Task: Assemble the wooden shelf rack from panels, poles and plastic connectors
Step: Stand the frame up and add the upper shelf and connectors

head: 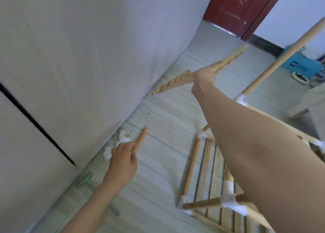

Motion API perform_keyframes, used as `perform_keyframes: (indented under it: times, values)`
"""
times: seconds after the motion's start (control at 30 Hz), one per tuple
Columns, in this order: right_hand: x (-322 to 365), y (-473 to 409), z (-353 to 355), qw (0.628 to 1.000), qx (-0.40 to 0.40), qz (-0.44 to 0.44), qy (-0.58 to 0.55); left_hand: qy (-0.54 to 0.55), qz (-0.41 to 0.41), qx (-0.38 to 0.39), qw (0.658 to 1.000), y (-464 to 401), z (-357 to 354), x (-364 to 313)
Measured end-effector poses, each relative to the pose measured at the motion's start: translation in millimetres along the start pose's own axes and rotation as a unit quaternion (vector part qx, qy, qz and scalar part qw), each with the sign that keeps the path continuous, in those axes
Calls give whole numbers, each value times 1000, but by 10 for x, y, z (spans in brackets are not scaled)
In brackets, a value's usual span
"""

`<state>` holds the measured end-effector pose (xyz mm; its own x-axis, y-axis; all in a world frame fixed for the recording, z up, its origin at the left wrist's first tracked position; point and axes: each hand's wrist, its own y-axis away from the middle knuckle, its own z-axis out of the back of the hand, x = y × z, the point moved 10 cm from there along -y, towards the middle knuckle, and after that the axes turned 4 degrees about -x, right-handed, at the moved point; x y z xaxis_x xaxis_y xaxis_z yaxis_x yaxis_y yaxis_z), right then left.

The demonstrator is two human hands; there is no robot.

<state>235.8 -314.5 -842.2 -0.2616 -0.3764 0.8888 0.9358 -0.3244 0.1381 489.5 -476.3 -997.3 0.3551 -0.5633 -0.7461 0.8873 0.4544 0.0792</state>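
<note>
Here the right hand (204,76) grips a slatted wooden panel (177,82) near its middle, raised off the floor; the left hand (123,159) pinches a short pole (141,138) at its near end.

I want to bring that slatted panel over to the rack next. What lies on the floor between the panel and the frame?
Nothing visible. The right hand grips the slatted panel above bare floor tiles, which run clear to the rack frame; only the person's own right forearm crosses that gap.
</note>
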Motion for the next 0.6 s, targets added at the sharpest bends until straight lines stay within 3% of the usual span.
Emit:
perform_keyframes:
  times: [0.03, 0.07, 0.13, 0.33, 0.6]
  values:
    - [65, 85, 44, 991, 0, -29, -130, 10, -2, 0, 1000, 25, 66, -71]
    - [194, 190, 96, 989, -7, -20, -149, 16, -5, 1, 1000, 50, 135, -149]
    - [590, 378, 294, 989, -52, 30, -131, 25, -15, -2, 1000, 109, 281, -308]
    - [1483, 936, 889, 983, -52, 132, -117, 63, -55, -7, 996, 326, 804, -1062]
    - [2140, 1644, 2419, 951, -49, 137, -274, 194, -96, -52, 975, 910, 1668, -2349]
